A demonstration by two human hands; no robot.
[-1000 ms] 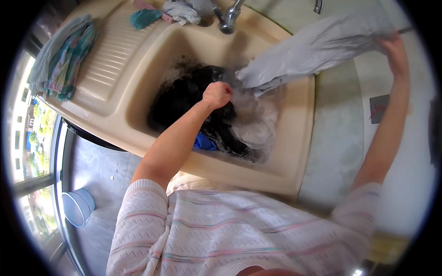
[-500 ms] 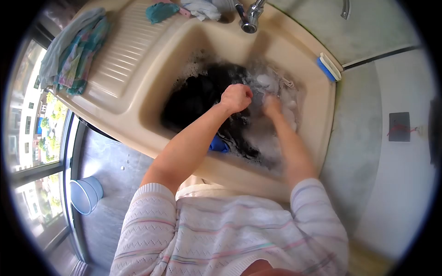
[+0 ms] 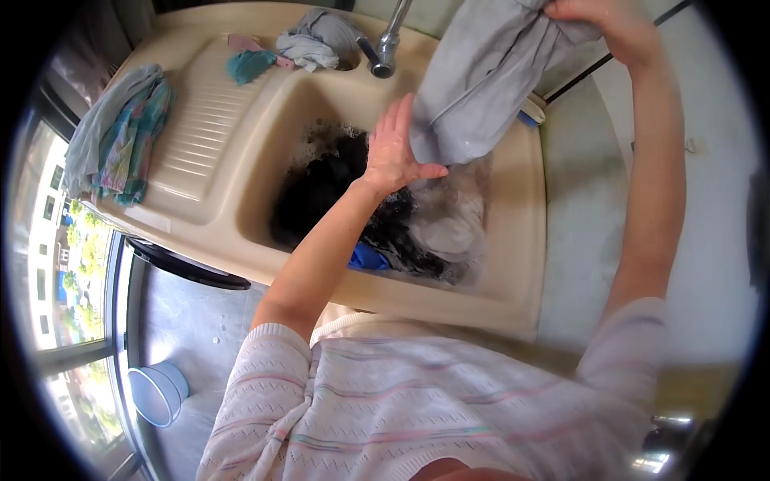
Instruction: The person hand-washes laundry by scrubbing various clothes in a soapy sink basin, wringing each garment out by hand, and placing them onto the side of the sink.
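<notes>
High on the right, my right hand grips a wet light-grey garment by its upper end. Its cloth hangs down toward the soapy water, and the top is cut off by the frame edge. My left hand is open beside the garment's lower part, fingers spread and thumb out; whether it touches the cloth I cannot tell. Below, in the beige sink, lie black clothes, a whitish cloth and something blue at the near edge.
A chrome tap rises behind the basin. Left of it, a ribbed drainboard bears checked and pale cloths, a teal cloth and a grey bundle. A brush sits on the right rim. A bucket stands on the floor.
My right hand has risen out of the water, lifting the grey garment up and to the right. My left hand has opened from a closed shape. The camera view has shifted slightly.
</notes>
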